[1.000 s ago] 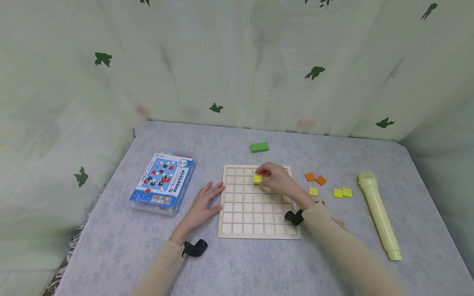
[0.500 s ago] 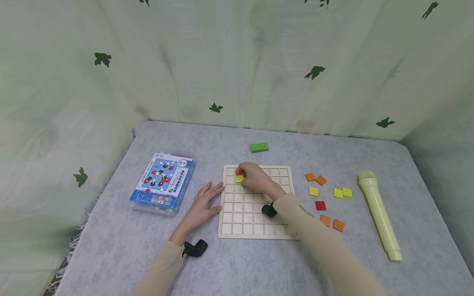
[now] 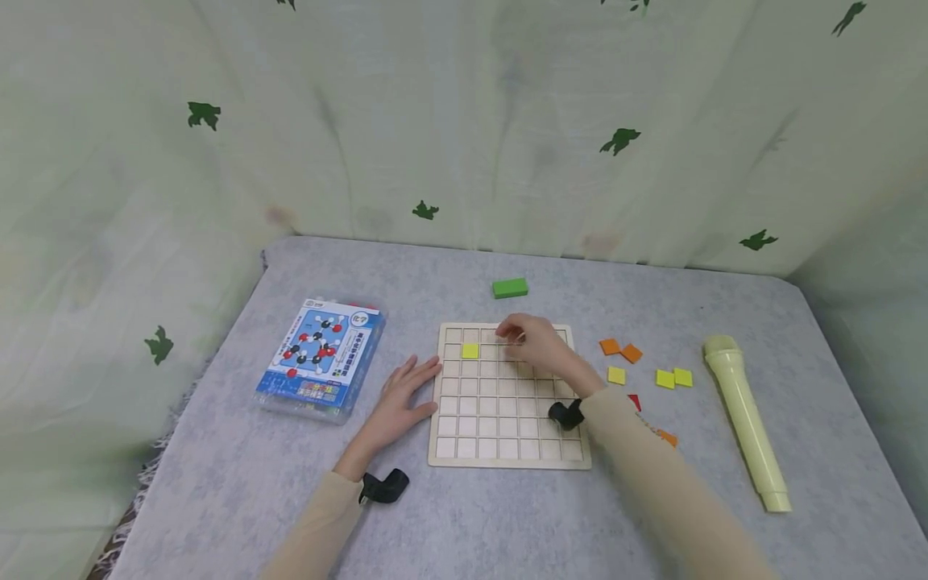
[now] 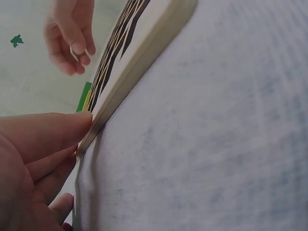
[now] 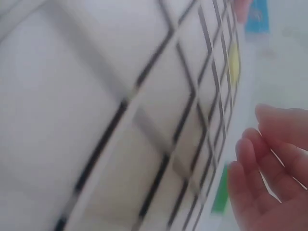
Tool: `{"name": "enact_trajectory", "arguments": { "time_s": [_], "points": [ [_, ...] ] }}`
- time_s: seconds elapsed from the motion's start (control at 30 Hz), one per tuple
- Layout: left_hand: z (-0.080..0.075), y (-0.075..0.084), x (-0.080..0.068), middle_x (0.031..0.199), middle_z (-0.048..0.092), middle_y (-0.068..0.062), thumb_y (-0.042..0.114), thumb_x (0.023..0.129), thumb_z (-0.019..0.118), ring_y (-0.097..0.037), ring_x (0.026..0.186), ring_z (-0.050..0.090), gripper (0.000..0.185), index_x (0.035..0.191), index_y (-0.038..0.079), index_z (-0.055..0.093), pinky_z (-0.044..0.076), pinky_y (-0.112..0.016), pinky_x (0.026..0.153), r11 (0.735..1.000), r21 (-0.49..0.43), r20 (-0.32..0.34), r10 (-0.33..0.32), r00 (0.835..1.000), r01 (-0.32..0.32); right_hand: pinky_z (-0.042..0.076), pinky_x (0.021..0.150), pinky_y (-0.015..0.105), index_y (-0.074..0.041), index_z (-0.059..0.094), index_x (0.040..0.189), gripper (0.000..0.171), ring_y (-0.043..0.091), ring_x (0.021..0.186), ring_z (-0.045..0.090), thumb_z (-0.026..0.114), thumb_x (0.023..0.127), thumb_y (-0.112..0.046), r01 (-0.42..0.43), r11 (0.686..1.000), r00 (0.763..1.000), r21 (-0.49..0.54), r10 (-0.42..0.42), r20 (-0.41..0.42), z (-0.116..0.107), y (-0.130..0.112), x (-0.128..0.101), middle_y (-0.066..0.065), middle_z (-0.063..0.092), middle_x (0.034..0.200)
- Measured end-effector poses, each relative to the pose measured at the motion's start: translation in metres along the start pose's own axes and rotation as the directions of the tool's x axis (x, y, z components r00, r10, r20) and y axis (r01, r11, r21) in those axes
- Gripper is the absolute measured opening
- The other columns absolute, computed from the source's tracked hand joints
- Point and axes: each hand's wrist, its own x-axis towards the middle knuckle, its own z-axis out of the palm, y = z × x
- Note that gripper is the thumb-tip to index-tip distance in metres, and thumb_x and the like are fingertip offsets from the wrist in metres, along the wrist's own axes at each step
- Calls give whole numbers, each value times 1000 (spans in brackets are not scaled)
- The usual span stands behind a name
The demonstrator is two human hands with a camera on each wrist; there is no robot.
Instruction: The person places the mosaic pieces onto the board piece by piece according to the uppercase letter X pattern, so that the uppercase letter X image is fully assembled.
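Observation:
A pale wooden grid board (image 3: 477, 408) lies in the middle of the table. One yellow square tile (image 3: 470, 351) sits in a cell of its second row, near the left side. My left hand (image 3: 395, 403) rests on the table with fingers spread, its fingertips touching the board's left edge (image 4: 115, 96). Above the upper right part of the board is my right hand (image 3: 538, 345), fingers loosely bent; nothing shows between thumb and fingers (image 5: 248, 161) in the right wrist view.
Right of the board lie yellow tiles (image 3: 664, 379), orange tiles (image 3: 631, 354) and a partly hidden red tile (image 3: 634, 402). Farther right is a cream microphone-shaped tube (image 3: 747, 423). A green block (image 3: 510, 288) lies behind the board, a boxed molecule model set (image 3: 319, 354) at left.
My right hand carried the yellow tile leftward over the board, let it go in a cell, then moved back to the right. My left hand stayed put.

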Motion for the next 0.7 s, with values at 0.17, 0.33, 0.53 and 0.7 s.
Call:
{"name": "enact_trajectory", "arguments": {
  "time_s": [0.17, 0.33, 0.53, 0.7],
  "points": [
    [0, -1, 0, 151, 34, -11, 9, 88, 67, -35, 143, 9, 60, 142, 1, 44, -2, -52, 113, 1000, -4, 9, -12, 1000, 12, 48, 89, 43, 1, 62, 114, 27, 28, 100, 57, 64, 88, 0, -87, 995, 993, 41, 90, -74, -40, 33, -35, 15, 62, 109],
    [0, -1, -1, 151, 34, -11, 10, 88, 68, -35, 143, 9, 60, 142, 1, 44, -1, -53, 113, 1000, -5, 9, -11, 1000, 11, 47, 90, 47, 2, 60, 114, 27, 33, 102, 56, 63, 88, 0, -186, 983, 973, 0, 184, -137, -73, 72, -65, 18, 61, 113],
    [0, -2, 0, 151, 34, -11, 10, 88, 68, -35, 143, 9, 60, 142, 2, 44, -2, -53, 113, 1000, -6, 9, -13, 1000, 13, 44, 93, 51, 4, 60, 112, 29, 35, 102, 56, 63, 83, 5, -230, 972, 962, -53, 219, -164, -87, 95, -82, 21, 62, 111],
    [1, -2, 0, 151, 34, -11, 11, 88, 68, -34, 144, 8, 60, 142, 2, 44, -2, -52, 113, 1000, -7, 10, -14, 1000, 14, 44, 93, 51, 3, 61, 113, 31, 36, 104, 55, 64, 82, 6, -227, 972, 963, -63, 215, -160, -88, 97, -81, 20, 62, 112]
  ]
}}
